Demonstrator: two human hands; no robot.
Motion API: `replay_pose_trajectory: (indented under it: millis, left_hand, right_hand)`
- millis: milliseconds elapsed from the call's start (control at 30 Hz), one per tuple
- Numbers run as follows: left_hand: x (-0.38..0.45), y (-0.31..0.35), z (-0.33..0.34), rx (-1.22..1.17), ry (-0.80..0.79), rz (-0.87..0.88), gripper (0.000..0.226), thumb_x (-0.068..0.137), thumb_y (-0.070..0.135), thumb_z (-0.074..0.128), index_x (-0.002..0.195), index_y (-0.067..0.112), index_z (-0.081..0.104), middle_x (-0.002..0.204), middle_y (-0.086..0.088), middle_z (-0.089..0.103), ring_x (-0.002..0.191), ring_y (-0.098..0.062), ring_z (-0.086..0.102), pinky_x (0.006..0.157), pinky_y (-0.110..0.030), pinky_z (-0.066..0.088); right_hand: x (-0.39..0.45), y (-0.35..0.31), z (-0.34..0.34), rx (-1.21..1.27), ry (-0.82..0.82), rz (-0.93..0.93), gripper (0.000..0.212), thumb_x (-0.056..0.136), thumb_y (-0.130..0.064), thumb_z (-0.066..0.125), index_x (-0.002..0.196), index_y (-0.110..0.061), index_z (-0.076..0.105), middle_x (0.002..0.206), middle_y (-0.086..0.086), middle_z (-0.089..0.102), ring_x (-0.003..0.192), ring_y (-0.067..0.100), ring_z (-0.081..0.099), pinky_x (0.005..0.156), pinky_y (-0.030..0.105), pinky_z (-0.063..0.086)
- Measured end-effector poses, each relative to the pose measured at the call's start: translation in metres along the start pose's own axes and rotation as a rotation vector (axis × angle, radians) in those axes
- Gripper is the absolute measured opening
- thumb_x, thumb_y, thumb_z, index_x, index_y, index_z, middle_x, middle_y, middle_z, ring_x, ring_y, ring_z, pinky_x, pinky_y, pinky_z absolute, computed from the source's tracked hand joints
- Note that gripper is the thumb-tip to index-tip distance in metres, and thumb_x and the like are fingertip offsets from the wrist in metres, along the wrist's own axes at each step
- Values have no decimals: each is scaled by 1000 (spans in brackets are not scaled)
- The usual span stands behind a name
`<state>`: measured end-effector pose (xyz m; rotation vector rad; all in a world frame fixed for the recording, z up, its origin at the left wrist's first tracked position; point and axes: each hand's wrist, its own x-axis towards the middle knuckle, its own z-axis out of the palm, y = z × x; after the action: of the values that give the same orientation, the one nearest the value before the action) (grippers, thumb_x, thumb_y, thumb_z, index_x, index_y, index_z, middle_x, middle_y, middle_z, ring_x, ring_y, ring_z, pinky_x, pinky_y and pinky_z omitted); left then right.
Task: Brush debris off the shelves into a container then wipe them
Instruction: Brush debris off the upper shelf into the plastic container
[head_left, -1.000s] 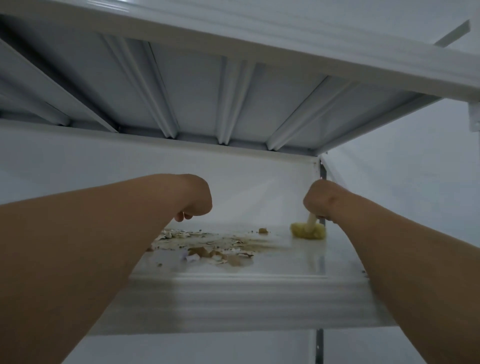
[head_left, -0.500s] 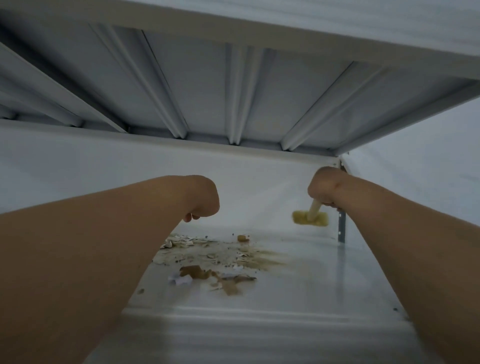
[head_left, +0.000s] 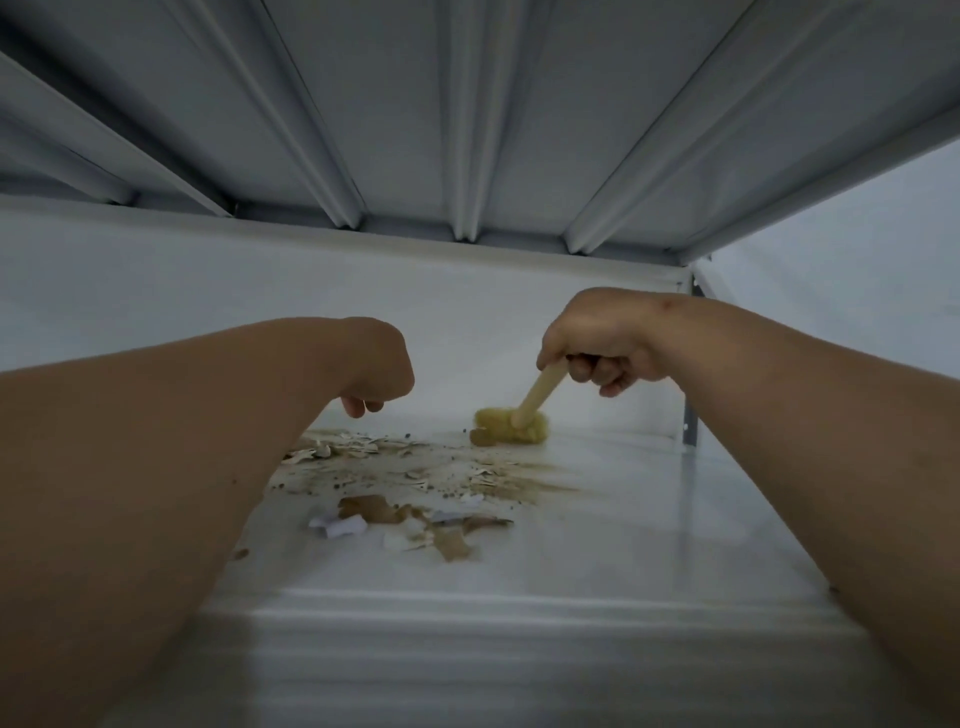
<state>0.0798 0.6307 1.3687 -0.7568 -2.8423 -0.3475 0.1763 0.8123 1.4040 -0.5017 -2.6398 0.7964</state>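
Note:
A white metal shelf carries a spread of debris: brown dust, pale flakes, torn brown and white paper scraps. My right hand is shut on the wooden handle of a small brush, whose yellow bristles rest on the shelf at the back, touching a brown scrap at the right end of the debris. My left hand hovers above the left back part of the debris with fingers curled under; what it holds, if anything, is hidden by the wrist.
The ribbed underside of the upper shelf hangs low overhead. A white back wall closes the rear. A grey upright post stands at the back right corner. The shelf's front lip runs across near me.
My right hand has carried the brush from the back right corner leftward to the edge of the debris. The view has moved in closer. My left hand has barely shifted.

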Motion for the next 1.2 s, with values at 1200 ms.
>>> replay_pose_trajectory:
  millis: [1200]
  left_hand:
    - [-10, -14, 1, 36, -1, 86, 30, 102, 19, 34, 89, 6, 58, 91, -1, 68, 65, -12, 63, 50, -22, 41]
  right_hand:
    - [-38, -38, 13, -14, 39, -100, 12, 90, -15, 58, 84, -7, 65, 47, -1, 39, 38, 12, 25, 46, 25, 33]
